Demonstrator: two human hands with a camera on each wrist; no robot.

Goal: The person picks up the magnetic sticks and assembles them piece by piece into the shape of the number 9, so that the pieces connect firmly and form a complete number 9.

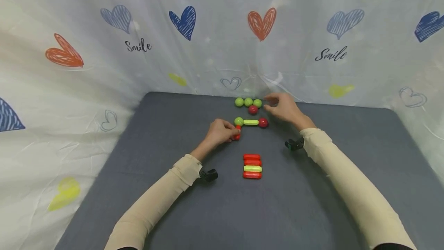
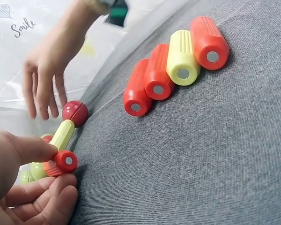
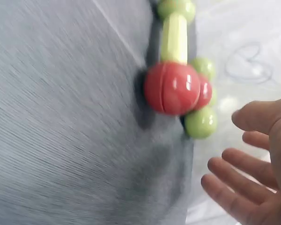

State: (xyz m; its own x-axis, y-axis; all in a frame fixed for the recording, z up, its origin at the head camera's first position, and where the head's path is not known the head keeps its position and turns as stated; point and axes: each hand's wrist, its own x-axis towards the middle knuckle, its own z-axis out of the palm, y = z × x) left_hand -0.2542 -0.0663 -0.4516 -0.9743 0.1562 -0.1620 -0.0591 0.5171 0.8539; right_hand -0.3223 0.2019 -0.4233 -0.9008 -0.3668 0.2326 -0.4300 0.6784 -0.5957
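My left hand [image 1: 218,131] pinches a red magnetic rod [image 2: 64,161] between thumb and fingers. The rod's far end meets a green ball [image 1: 239,121], and its near end shows a silver disc. From that ball a yellow-green rod [image 1: 251,122] runs right to a dark red ball [image 1: 263,122]. My right hand [image 1: 285,107] hovers with spread, relaxed fingers, holding nothing. Closest to it is a row of three green balls [image 1: 248,102], with another red ball [image 1: 253,109] just in front of them.
Nearer on the grey table [image 1: 194,219] lie three loose red rods [image 1: 252,174] and one yellow-green rod [image 1: 252,168], side by side. A white curtain [image 1: 208,57] printed with hearts hangs behind the table's back edge and along its sides.
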